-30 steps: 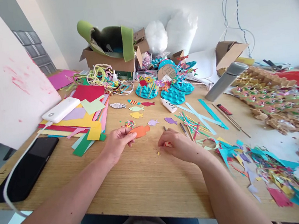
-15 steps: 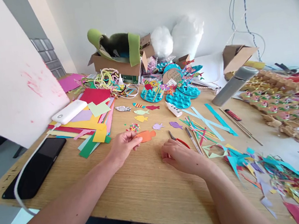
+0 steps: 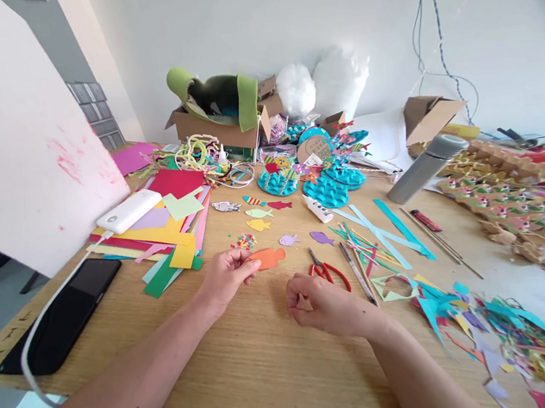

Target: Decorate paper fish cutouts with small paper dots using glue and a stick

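Between the thumb and fingers of my left hand [image 3: 229,278] is an orange paper fish cutout [image 3: 270,258], held just above the wooden table. My right hand [image 3: 318,301] hovers over the table to the right of the cutout, fingers curled in, with nothing visible in them. Just behind it lie red-handled scissors [image 3: 329,272]. Beyond the hands are a small pile of coloured bits [image 3: 244,241], a yellow paper fish [image 3: 258,224], a light purple fish [image 3: 288,240] and a darker purple fish [image 3: 322,237]. A white glue tube [image 3: 319,208] lies farther back.
Coloured paper sheets [image 3: 174,183] and a white power bank [image 3: 129,210] are at left, near a black phone [image 3: 66,311]. A pen [image 3: 358,272], paper strips [image 3: 392,235] and scraps [image 3: 513,319] lie right. A grey bottle [image 3: 426,169] leans there. Blue egg-carton pieces [image 3: 326,191] stand behind.
My right hand has shifted left and toward me, off the scissors, which now show more fully. My left hand still holds the orange fish. The view has tilted slightly upward.
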The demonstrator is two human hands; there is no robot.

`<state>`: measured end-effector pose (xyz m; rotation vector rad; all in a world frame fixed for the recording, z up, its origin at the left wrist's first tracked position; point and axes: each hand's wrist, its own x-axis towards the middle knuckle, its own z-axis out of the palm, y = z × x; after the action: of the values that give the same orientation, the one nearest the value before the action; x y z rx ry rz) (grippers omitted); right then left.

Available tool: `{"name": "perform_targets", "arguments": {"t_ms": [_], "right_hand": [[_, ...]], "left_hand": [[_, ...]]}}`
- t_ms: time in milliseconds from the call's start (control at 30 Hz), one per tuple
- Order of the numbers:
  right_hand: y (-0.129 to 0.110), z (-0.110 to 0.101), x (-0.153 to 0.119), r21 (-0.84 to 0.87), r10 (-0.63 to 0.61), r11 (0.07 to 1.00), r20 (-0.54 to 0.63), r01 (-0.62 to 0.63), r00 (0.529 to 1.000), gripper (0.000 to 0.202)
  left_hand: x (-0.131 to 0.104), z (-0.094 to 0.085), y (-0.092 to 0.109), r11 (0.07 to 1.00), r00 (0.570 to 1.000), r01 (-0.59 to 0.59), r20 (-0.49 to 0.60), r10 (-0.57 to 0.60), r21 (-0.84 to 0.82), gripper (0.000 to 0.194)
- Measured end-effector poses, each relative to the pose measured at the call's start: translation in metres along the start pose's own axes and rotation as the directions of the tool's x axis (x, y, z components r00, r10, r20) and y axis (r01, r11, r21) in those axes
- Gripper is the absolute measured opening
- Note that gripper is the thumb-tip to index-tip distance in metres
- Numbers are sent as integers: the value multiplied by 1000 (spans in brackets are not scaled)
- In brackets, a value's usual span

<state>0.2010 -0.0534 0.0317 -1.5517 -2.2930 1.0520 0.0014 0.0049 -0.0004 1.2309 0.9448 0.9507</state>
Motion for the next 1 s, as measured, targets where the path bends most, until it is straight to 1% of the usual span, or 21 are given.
{"name": "perform_targets", "arguments": {"t_ms": [67,167,300,467,633,767,833,900,967,1000], "right_hand": [[-2,4,2,60,16,998,10,-17,1000,11],[-2,8,3,141,12,990,-7,-11,1000,12],[1,9,4,231,2,973,-24,3,1000,12],[3,8,4,252,-35,966,-74,52,997,9],[1,8,3,303,-70,950,-8,69,997,8],[2,6,2,260,-117,957,-64,130,991,19],[4,4,2,284,-102,952,-67,117,992,16],[7,3,3,333,-49,941,-50,63,998,9],[10,2,6,376,14,926,-77,17,997,18],[12,2,7,396,37,918,-117,12,992,23]], "left_hand": [[0,0,-1,1000,1000,2,0,-2,1,29],[0,0,-1,1000,1000,2,-1,-2,4,29],[1,0,0,1000,1000,-2,-5,2,7,29],[0,0,2,1000,1000,0,-1,0,8,28],[-2,1,5,1000,1000,-7,1,7,7,26],[-2,1,4,1000,1000,-5,-6,5,1,26],[-1,1,2,1000,1000,-1,-4,1,-2,26],[0,0,1,1000,1000,2,-4,-2,-4,26],[0,0,1,1000,1000,1,-1,-1,-6,26],[-1,0,2,1000,1000,0,4,0,-5,26]]}}
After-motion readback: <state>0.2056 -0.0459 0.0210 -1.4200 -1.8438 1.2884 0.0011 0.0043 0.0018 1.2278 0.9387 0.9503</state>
